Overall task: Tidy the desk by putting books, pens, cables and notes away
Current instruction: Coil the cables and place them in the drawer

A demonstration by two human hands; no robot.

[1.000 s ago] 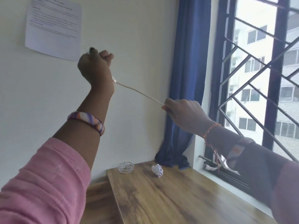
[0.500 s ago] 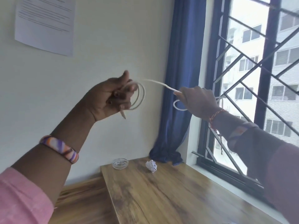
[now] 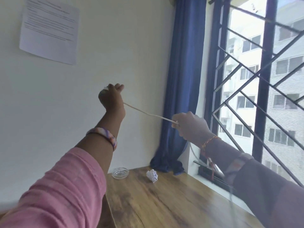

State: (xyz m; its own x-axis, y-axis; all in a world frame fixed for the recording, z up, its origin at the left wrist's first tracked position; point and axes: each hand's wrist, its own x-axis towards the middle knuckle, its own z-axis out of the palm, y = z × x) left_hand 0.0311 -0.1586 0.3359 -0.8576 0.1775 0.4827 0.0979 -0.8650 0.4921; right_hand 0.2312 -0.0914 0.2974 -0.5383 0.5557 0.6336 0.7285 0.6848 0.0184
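Fingers (image 3: pixel 118 87) of the left hand (image 3: pixel 111 100) curled into a fist, raised in front of the wall; a white cable (image 3: pixel 148 114) comes out from under the fist, with a pale bit of it showing at the top by the thumb. Fingers of the right hand (image 3: pixel 190 125) pinched tight on the same cable, lower and to the right, near the blue curtain (image 3: pixel 184 79). Cable runs taut and straight between the two hands, sloping down from left to right, held well above the bench (image 3: pixel 164 203). A further length of cable hangs below the right wrist, blurred; where it ends cannot be told.

Left arm: pink sleeve (image 3: pixel 62 186) pushed up, striped bangle (image 3: pixel 107 136) on the forearm. Right wrist carries a red and yellow thread band (image 3: pixel 209 141); the right sleeve is in shadow against the window light.

On the wooden bench, at its far edge by the wall: a small clear glass dish (image 3: pixel 120 173), and just to its right, apart from it, a crumpled ball of paper (image 3: pixel 152 175). Curtain hem bunched on the bench corner behind the paper ball. Printed sheet (image 3: pixel 49 30) stuck on the wall, upper left. Window (image 3: pixel 263 96) with dark diagonal bars at right.
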